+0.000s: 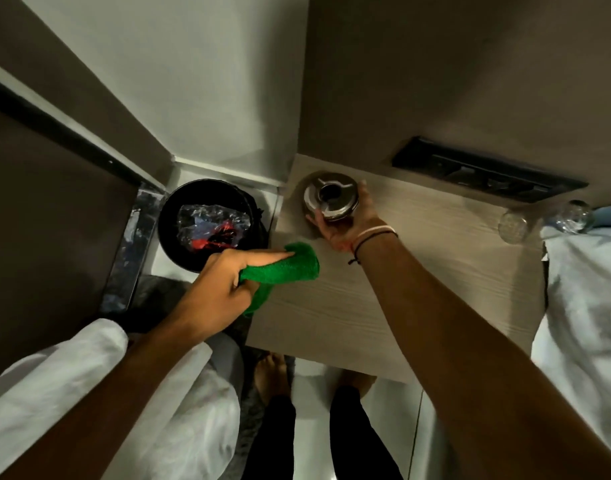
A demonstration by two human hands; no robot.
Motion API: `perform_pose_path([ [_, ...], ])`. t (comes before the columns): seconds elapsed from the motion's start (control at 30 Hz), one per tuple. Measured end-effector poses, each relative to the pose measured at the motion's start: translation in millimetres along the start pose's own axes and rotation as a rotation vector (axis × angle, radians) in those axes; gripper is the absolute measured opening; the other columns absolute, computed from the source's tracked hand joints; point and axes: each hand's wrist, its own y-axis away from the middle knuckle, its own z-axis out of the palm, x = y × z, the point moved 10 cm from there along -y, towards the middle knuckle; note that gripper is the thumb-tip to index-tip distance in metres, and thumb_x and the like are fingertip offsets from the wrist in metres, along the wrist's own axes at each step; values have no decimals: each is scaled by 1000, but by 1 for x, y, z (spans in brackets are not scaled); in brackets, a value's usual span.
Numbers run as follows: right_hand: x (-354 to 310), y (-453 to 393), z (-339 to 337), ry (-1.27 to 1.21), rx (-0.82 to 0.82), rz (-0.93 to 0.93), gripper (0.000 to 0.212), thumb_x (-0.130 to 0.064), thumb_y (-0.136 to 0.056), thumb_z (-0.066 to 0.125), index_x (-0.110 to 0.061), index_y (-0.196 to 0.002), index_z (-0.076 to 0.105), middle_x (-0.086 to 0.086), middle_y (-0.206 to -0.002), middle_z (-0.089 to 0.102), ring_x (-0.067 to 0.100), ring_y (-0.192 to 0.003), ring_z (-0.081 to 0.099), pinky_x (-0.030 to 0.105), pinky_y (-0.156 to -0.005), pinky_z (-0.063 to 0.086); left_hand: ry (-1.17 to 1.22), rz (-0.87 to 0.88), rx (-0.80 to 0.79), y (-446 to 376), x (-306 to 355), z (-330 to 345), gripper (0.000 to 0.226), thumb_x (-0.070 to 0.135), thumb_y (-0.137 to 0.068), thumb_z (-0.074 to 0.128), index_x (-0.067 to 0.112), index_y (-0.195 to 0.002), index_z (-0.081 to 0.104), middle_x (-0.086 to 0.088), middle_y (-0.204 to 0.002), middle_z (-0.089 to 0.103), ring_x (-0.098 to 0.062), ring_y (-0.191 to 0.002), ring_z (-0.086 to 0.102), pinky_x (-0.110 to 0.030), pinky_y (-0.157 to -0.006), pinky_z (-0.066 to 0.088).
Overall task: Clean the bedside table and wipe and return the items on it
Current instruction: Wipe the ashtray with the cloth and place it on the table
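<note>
left hand (224,287) gripping 1 green cloth (290,265) | right hand (345,220) clasping 1 metal ashtray (330,197) on bench (418,278) | 2 glasses (513,226) beyond right hand

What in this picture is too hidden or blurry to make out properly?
Head view only:
- Metal ashtray: near side covered by the right hand.
- Green cloth: partly bunched inside the left hand.
- Glass items at the table's far right: blurred.
- Bin contents: crumpled plastic, unidentifiable.
- Black wall panel: too dark.
</note>
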Motion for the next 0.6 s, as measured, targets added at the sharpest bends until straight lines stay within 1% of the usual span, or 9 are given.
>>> perform_pose_path([
  [0.07, -7, -10, 7, 68, 20, -29, 85, -75, -85, 51, -10, -139, 55, 18, -141, 57, 40, -132, 50, 37, -44, 60, -3, -9, -4, 0, -4, -3, 66, -27, -78, 48, 13, -127, 66, 6, -111, 73, 16, -87, 67, 5, -74, 42],
  [0.13, -16, -12, 7, 159, 72, -72, 82, -76, -89, 44, -9, -134, 57, 18, -135, 59, 39, -129, 52, 38, -42, 59, 5, -6, -3, -2, -9, -6, 65, -25, -79, 49, 15, -128, 67, 5, -114, 74, 8, -92, 70, -4, -77, 51],
  [0.23, -29, -10, 9, 329, 143, -177, 55, -60, -97, 48, -11, -117, 63, 13, -106, 69, 29, -99, 67, 40, -43, 58, 41, -25, 5, -4, -22, -13, 65, -23, -81, 50, 17, -129, 66, 3, -114, 75, -11, -102, 72, -33, -86, 61],
  [0.3, -38, -7, 10, 441, 168, -280, 42, -45, -96, 58, -11, -119, 65, 12, -103, 72, 26, -82, 69, 37, -48, 61, 42, -33, 2, -5, -28, -14, 64, -21, -83, 51, 20, -130, 66, 4, -118, 74, -13, -106, 71, -37, -89, 60],
  [0.37, -51, -4, 9, 588, 250, -399, 32, -38, -94, 62, -9, -107, 65, 14, -91, 71, 29, -73, 68, 44, -57, 61, 37, -29, -13, -7, -28, -15, 65, -21, -83, 52, 23, -129, 65, 6, -118, 74, -15, -107, 71, -36, -89, 60],
  [0.43, -70, -4, 0, 785, 425, -516, 42, -38, -81, 70, -8, -110, 66, 16, -95, 71, 37, -84, 71, 56, -71, 61, 34, -30, -35, -10, -28, -15, 65, -20, -83, 52, 24, -129, 66, 5, -114, 76, -16, -104, 72, -43, -88, 60],
  [0.5, -85, 10, 1, 981, 562, -660, 56, -42, -75, 74, -8, -118, 63, 12, -109, 70, 33, -99, 70, 49, -87, 60, 40, -28, -65, -14, -26, -13, 61, -17, -85, 53, 23, -130, 66, 3, -115, 76, -15, -106, 71, -46, -91, 59],
  [0.57, -87, 23, 6, 1048, 603, -760, 52, -40, -78, 79, -9, -116, 60, 5, -105, 64, 22, -96, 64, 39, -91, 57, 32, -20, -91, -16, -23, -11, 59, -14, -87, 54, 23, -132, 64, 3, -116, 75, -14, -107, 71, -47, -91, 58],
  [0.6, -87, 26, 6, 1035, 597, -792, 49, -37, -78, 81, -11, -114, 59, 5, -103, 63, 22, -96, 64, 40, -90, 57, 23, -20, -98, -18, -22, -11, 59, -14, -88, 53, 23, -132, 64, 3, -117, 75, -15, -107, 71, -48, -90, 59],
])
